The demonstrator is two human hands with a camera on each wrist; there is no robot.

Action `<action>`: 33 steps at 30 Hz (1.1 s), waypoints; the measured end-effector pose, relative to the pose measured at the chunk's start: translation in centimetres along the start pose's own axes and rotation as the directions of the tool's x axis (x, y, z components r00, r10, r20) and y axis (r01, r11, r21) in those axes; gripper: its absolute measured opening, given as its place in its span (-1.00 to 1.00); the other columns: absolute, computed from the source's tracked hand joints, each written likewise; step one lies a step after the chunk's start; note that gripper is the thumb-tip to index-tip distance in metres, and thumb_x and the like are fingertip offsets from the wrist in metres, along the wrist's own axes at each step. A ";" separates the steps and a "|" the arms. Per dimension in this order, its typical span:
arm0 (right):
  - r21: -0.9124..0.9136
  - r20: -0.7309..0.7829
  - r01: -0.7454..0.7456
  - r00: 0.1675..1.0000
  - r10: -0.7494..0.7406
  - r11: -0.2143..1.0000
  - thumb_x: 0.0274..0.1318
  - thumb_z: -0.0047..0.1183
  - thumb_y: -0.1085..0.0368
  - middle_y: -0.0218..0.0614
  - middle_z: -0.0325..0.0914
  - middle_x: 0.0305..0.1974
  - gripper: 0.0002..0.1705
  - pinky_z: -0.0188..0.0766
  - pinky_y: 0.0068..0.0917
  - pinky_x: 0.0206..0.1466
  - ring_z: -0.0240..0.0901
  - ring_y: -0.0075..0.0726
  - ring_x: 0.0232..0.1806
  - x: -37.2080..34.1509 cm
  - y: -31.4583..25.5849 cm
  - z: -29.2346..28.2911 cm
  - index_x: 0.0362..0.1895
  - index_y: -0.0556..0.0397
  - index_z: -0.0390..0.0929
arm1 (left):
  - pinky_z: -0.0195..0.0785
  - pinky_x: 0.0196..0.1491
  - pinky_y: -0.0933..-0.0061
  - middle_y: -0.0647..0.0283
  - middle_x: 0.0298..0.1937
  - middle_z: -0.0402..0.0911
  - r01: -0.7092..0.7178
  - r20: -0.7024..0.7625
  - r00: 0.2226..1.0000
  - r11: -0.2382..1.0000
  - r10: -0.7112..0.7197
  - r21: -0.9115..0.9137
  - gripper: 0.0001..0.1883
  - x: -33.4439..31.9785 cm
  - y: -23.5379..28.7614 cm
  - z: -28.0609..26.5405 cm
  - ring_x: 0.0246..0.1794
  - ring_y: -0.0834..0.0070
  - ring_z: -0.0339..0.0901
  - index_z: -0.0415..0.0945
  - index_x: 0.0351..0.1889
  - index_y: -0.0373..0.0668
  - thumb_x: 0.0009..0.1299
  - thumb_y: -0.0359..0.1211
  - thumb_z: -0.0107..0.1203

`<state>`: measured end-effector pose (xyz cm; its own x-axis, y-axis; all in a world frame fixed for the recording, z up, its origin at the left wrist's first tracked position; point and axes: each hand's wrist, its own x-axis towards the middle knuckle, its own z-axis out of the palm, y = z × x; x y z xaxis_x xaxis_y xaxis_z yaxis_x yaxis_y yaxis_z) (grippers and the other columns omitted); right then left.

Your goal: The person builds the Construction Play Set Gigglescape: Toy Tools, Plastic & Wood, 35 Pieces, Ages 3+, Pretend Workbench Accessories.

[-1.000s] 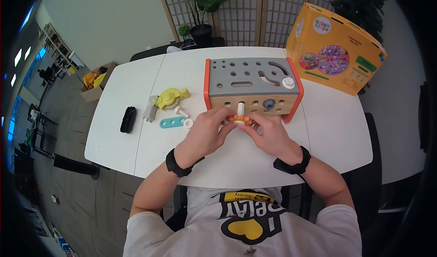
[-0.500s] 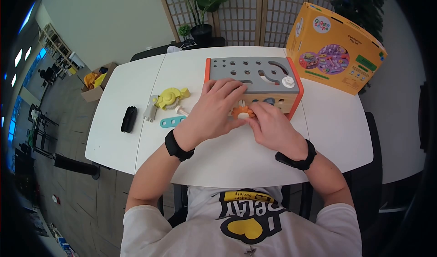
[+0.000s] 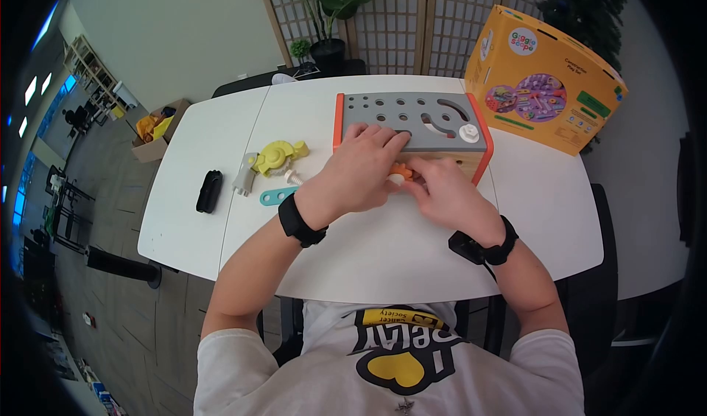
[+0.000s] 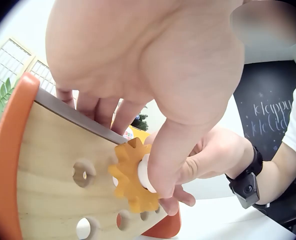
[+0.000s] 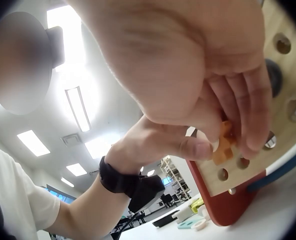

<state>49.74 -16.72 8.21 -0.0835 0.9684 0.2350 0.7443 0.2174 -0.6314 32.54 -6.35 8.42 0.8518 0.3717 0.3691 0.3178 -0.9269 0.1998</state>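
A toy workbench box (image 3: 434,145) has a grey holed top, red end panels and a wooden front (image 4: 48,160) with round holes. An orange gear (image 4: 131,175) sits at this front, with a white bolt head (image 4: 145,172) at its centre. My left hand (image 3: 357,169) rests its fingers over the grey top while its thumb presses the bolt head. From the other side my right hand (image 3: 456,195) pinches the gear's edge between thumb and fingers. Beside the right fingers is a dark round knob (image 5: 274,78), partly hidden.
Left of the box lie a yellow toothed toy piece (image 3: 278,154), a grey piece (image 3: 246,175), a white bolt (image 3: 292,176) and a teal holed strip (image 3: 275,196). Farther left is a black case (image 3: 209,191). A large yellow carton (image 3: 545,77) stands at the back right.
A second ago both hands held the gear and upright bolt before the box. The gear is now against the front, and my left fingers have moved up onto the top.
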 end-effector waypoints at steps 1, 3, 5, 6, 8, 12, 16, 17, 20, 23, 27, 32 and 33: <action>0.009 0.006 0.002 1.000 -0.002 1.000 0.21 0.18 0.42 0.15 0.67 -0.35 -0.76 0.58 -0.18 -0.19 0.68 0.19 -0.30 -0.1 0.1 -0.2 -0.08 0.32 0.61 | 0.18 0.37 0.11 0.08 0.11 0.56 0.005 -0.002 1.000 1.000 -0.005 0.004 -0.22 0.1 0.1 0.0 0.19 0.13 0.48 0.46 0.28 -0.27 0.03 -0.40 0.51; 0.016 0.030 -0.021 0.999 0.021 1.000 0.23 0.17 0.42 0.15 0.69 -0.33 -0.75 0.60 -0.21 -0.16 0.69 0.17 -0.28 -0.1 -0.1 -0.5 -0.05 0.33 0.61 | 0.18 0.37 0.10 0.08 0.06 0.58 0.015 -0.007 1.000 1.000 -0.015 0.010 -0.23 0.2 0.2 0.1 0.15 0.13 0.50 0.47 0.27 -0.26 0.03 -0.41 0.50; 0.008 0.063 -0.074 0.995 0.074 0.997 0.25 0.15 0.42 0.15 0.70 -0.31 -0.74 0.61 -0.23 -0.13 0.71 0.14 -0.26 -0.1 -0.5 -0.9 -0.03 0.33 0.61 | 0.17 0.37 0.10 0.09 0.03 0.58 0.024 -0.022 0.999 1.000 -0.024 -0.008 -0.23 0.4 0.1 0.4 0.14 0.13 0.50 0.47 0.26 -0.26 0.02 -0.41 0.50; 0.027 0.054 -0.060 0.997 0.059 0.998 0.25 0.15 0.41 0.15 0.71 -0.30 -0.73 0.61 -0.24 -0.13 0.71 0.13 -0.25 -0.1 -0.4 -0.9 -0.02 0.33 0.61 | 0.17 0.37 0.10 0.09 0.02 0.58 0.026 -0.029 0.999 1.000 -0.027 -0.016 -0.23 0.5 0.0 0.6 0.13 0.13 0.50 0.48 0.26 -0.26 0.01 -0.41 0.50; 0.064 0.033 -0.032 0.999 0.030 0.997 0.26 0.16 0.40 0.14 0.72 -0.29 -0.72 0.62 -0.25 -0.11 0.73 0.09 -0.24 -0.1 0.3 -0.7 -0.01 0.33 0.60 | 0.18 0.37 0.10 0.09 0.00 0.59 0.008 -0.054 0.999 1.000 -0.010 -0.027 -0.23 0.5 -0.3 0.9 0.13 0.13 0.50 0.48 0.26 -0.26 0.01 -0.41 0.50; 0.069 -0.025 -0.031 0.999 0.033 0.997 0.26 0.17 0.40 0.00 0.73 -0.31 -0.72 0.62 -0.33 -0.14 0.74 -0.04 -0.27 -0.6 0.9 -0.6 0.01 0.28 0.61 | 0.16 0.39 0.09 0.09 0.06 0.59 0.031 0.014 0.999 0.998 -0.030 -0.050 -0.22 0.4 -0.2 -0.2 0.16 0.14 0.50 0.47 0.28 -0.25 0.02 -0.42 0.49; -0.019 -0.145 -0.023 0.989 0.020 1.000 0.26 0.18 0.40 -0.14 0.73 -0.27 -0.73 0.60 -0.34 -0.08 0.71 -0.10 -0.21 -0.9 0.0 -3.1 0.02 0.21 0.62 | 0.13 0.44 0.05 0.06 0.26 0.51 -0.031 -0.139 0.990 0.999 0.030 -0.007 -0.23 -1.1 0.1 0.7 0.31 0.11 0.42 0.46 0.32 -0.24 0.07 -0.39 0.47; -0.052 -0.173 -0.007 0.985 -0.003 0.999 0.26 0.17 0.41 -0.16 0.72 -0.24 -0.73 0.59 -0.33 -0.04 0.70 -0.10 -0.16 -0.8 0.4 -3.9 0.03 0.20 0.61 | 0.11 0.46 0.03 0.05 0.31 0.48 -0.019 -0.164 0.986 0.999 0.024 0.030 -0.22 -1.4 0.7 0.6 0.36 0.10 0.39 0.44 0.33 -0.25 0.09 -0.37 0.46; -0.365 -0.381 0.135 0.881 -0.280 0.921 0.33 0.14 0.31 -0.06 0.67 0.05 -0.67 0.46 -0.19 0.25 0.57 0.00 0.18 -0.1 2.8 -5.1 0.12 0.17 0.58 | 0.07 0.48 -0.03 0.01 0.39 0.41 0.043 -0.213 0.977 0.993 -0.018 0.109 -0.23 -2.4 2.2 1.7 0.44 0.08 0.30 0.39 0.37 -0.27 0.17 -0.31 0.43; -0.405 -0.355 0.018 0.918 -0.176 0.914 0.46 0.03 0.16 0.02 0.43 0.39 -0.56 0.19 -0.12 0.51 0.24 0.09 0.51 0.5 4.9 -5.7 0.29 0.10 0.53 | 0.03 0.49 -0.08 -0.02 0.42 0.37 0.073 -0.220 0.975 0.985 -0.038 0.154 -0.21 -3.0 3.2 2.4 0.47 0.08 0.26 0.34 0.40 -0.29 0.22 -0.26 0.39; -0.262 -0.202 -0.080 0.979 0.027 0.962 0.55 -0.11 0.03 -0.04 0.19 0.57 -0.47 -0.01 -0.10 0.62 -0.04 0.09 0.65 0.6 6.0 -5.8 0.41 0.00 0.47 | 0.19 0.41 0.02 0.01 0.39 0.43 -0.032 -0.213 0.976 0.999 0.033 0.010 -0.39 -3.6 2.9 0.8 0.39 0.09 0.38 0.45 0.32 -0.25 0.32 -0.26 0.34; -0.304 -0.148 -0.085 0.988 0.041 0.949 0.55 -0.11 0.03 -0.08 0.18 0.58 -0.47 -0.05 -0.09 0.64 -0.10 0.09 0.68 0.1 5.5 -6.0 0.42 -0.03 0.46 | 0.39 0.25 0.29 0.08 0.21 0.62 0.033 -0.406 0.903 0.965 -0.141 -0.260 -0.70 -5.7 -1.9 -3.1 0.19 0.20 0.58 0.61 0.12 -0.23 0.43 -0.46 0.17; -0.308 -0.151 -0.082 0.988 0.037 0.948 0.55 -0.11 0.03 -0.08 0.18 0.58 -0.48 -0.05 -0.09 0.64 -0.10 0.09 0.68 0.0 5.6 -5.9 0.42 -0.03 0.47 | 0.41 0.23 0.33 0.10 0.16 0.67 0.067 -0.437 0.872 0.938 -0.220 -0.339 -0.73 -6.1 -4.0 -4.1 0.16 0.24 0.61 0.62 0.09 -0.24 0.44 -0.52 0.11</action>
<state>57.83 -16.18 9.05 0.0450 0.9462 0.3204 0.9165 0.0885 -0.3900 24.36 -4.65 9.05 0.4915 0.5510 0.6744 0.2138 -0.8270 0.5199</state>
